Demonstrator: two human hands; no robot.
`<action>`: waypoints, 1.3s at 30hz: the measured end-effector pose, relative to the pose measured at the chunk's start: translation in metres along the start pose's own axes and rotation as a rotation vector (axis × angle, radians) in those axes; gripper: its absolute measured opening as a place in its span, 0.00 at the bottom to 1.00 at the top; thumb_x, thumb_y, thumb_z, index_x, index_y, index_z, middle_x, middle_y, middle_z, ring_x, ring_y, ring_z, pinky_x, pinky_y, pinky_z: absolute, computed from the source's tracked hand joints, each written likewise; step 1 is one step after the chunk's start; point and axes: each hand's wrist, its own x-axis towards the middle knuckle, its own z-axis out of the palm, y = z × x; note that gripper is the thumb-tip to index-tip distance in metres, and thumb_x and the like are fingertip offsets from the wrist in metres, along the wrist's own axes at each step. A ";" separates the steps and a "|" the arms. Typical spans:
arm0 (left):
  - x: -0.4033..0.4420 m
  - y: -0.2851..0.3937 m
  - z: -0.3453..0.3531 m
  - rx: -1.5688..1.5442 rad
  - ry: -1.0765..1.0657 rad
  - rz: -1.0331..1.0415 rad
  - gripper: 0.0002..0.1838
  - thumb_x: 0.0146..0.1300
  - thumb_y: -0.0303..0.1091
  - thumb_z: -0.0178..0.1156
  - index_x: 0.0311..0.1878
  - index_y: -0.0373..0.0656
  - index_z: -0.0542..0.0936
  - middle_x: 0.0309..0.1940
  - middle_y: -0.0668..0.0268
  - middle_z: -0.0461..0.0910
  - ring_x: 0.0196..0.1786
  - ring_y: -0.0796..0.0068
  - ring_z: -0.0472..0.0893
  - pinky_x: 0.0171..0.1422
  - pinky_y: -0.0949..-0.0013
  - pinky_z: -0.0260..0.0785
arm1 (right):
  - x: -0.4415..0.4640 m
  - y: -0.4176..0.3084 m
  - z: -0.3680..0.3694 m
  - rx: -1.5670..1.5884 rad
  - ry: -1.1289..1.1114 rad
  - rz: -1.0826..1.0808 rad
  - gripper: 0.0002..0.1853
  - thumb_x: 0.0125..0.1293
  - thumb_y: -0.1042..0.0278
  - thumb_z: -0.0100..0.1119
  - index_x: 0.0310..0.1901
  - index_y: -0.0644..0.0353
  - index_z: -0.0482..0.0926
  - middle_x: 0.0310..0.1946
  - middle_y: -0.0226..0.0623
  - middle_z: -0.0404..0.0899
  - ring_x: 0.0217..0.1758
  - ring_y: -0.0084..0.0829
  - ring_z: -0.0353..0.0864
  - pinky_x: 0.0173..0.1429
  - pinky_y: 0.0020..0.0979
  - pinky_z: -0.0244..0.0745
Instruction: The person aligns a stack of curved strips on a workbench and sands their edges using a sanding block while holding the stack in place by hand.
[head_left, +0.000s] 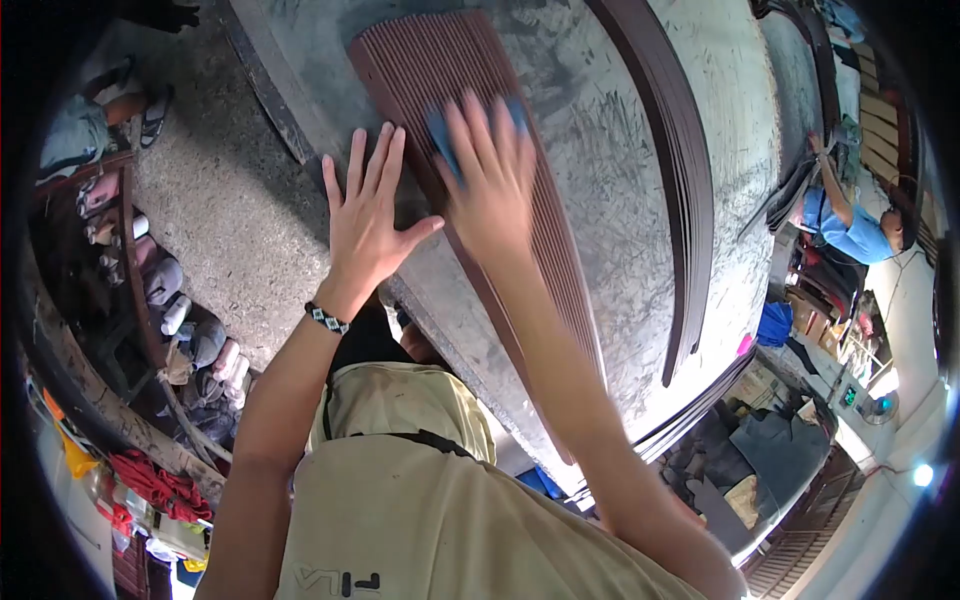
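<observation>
The right hand (pixel 490 190) lies over the bundle of ribbed brown strips (pixel 440 70) on the counter (pixel 615 130), fingers extended across a blue pad (pixel 439 135); blur hides whether they grip it. The bundle's long axis runs from ahead of that hand back beneath its forearm. The left hand (pixel 368 220), open and apparently empty, is just left of the bundle, farther from the pad.

The fanned stack of long brown strips (pixel 435 48) looks matt and ridged. The pale grey worktable (pixel 605 170) is scuffed and scratched; the grey floor (pixel 235 190) resembles rough concrete, the beige garment (pixel 400 500) matt cloth.
</observation>
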 end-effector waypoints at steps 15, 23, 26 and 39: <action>-0.001 0.001 -0.003 0.050 -0.040 -0.010 0.64 0.68 0.74 0.67 0.94 0.44 0.52 0.95 0.59 0.53 0.96 0.45 0.46 0.93 0.21 0.33 | 0.173 -0.028 0.081 -0.065 0.160 -0.213 0.32 0.87 0.50 0.53 0.82 0.61 0.72 0.86 0.43 0.69 0.90 0.57 0.62 0.90 0.63 0.56; -0.005 -0.003 -0.002 0.010 -0.031 0.017 0.65 0.69 0.77 0.64 0.95 0.44 0.50 0.95 0.57 0.52 0.96 0.44 0.45 0.92 0.20 0.33 | -0.306 -0.002 -0.078 -0.158 -0.595 0.181 0.39 0.76 0.59 0.69 0.87 0.48 0.71 0.90 0.35 0.62 0.95 0.57 0.52 0.93 0.73 0.45; -0.005 0.000 -0.006 0.017 -0.059 -0.006 0.66 0.68 0.77 0.66 0.95 0.44 0.51 0.95 0.57 0.53 0.96 0.45 0.45 0.92 0.21 0.32 | -0.240 -0.004 -0.059 -0.213 -0.541 0.094 0.41 0.75 0.53 0.70 0.87 0.50 0.70 0.91 0.37 0.59 0.95 0.58 0.51 0.93 0.72 0.46; -0.005 -0.009 0.011 0.008 0.077 0.068 0.68 0.64 0.76 0.71 0.95 0.44 0.52 0.95 0.57 0.52 0.96 0.45 0.45 0.93 0.22 0.29 | -0.065 -0.001 -0.015 -0.137 -0.062 -0.171 0.38 0.79 0.49 0.65 0.86 0.52 0.70 0.88 0.35 0.67 0.93 0.49 0.60 0.93 0.64 0.52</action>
